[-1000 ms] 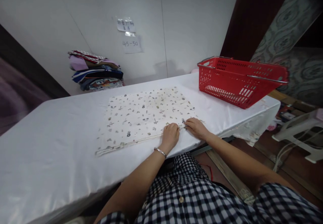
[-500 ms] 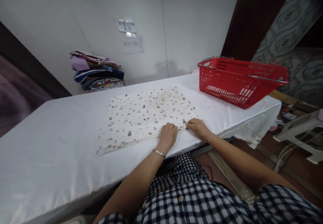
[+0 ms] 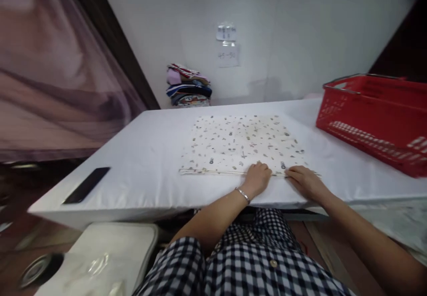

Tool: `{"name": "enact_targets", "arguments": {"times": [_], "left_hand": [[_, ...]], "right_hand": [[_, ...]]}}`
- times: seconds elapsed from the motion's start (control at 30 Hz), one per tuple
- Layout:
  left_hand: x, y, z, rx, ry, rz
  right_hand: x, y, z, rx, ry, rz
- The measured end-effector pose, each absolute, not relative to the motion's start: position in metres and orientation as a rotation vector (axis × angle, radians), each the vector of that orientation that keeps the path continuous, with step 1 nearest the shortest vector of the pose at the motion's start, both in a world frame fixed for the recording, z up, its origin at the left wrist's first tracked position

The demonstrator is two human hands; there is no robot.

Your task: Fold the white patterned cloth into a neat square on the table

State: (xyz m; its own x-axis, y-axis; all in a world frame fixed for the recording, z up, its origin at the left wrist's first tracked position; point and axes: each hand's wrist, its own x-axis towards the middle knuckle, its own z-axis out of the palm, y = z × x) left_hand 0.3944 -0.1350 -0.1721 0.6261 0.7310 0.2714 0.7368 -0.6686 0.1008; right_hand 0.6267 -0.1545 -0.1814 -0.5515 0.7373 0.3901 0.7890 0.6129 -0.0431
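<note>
A folded cream cloth (image 3: 230, 142) with small printed motifs lies flat on the white-covered table, its layered edge facing me. My left hand (image 3: 257, 178), with a silver bracelet at the wrist, is closed over that near edge, right of its middle; the fingers are curled and the thumb is mostly hidden. Close to the cloth's near right corner, my right hand (image 3: 306, 182) grips the same edge between thumb and fingers. A short stretch of edge shows between the two hands.
A red plastic basket (image 3: 373, 118) stands on the table's right side. Folded fabrics (image 3: 189, 87) are stacked at the back by the wall. A black phone-like slab (image 3: 86, 185) lies at the left. Below is a white stool (image 3: 110, 247); a pink curtain (image 3: 60, 73) hangs left.
The view has turned left, bringing the black slab, stool and more curtain into sight. Both hands stay at the cloth's near edge, with little visible movement along it.
</note>
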Motion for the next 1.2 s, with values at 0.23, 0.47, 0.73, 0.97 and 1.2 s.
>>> {"name": "enact_targets", "arguments": {"times": [0.23,0.47,0.73,0.97,1.2], "left_hand": [[0.363,-0.143,-0.174,-2.766,-1.283,-0.409],[0.322,-0.142,-0.173,-2.692,-1.427,-0.329],[0.297,-0.147,-0.175,-2.734,-1.456,-0.433],[0.198,-0.158,-0.155,-2.343,-2.01,-0.587],[0.109,-0.164,-0.147,-1.719,-2.637,-0.857]], "right_hand": [[0.638,-0.148,-0.194,-1.221,-2.526,-0.227],[0.647,-0.145,-0.208,-1.226,-2.427,-0.219],[0.654,-0.141,-0.215,-1.182,-2.451,-0.243],[0.65,-0.142,-0.216,-1.241,-2.421,-0.238],[0.638,-0.145,-0.225,-1.225,-2.379,-0.173]]}}
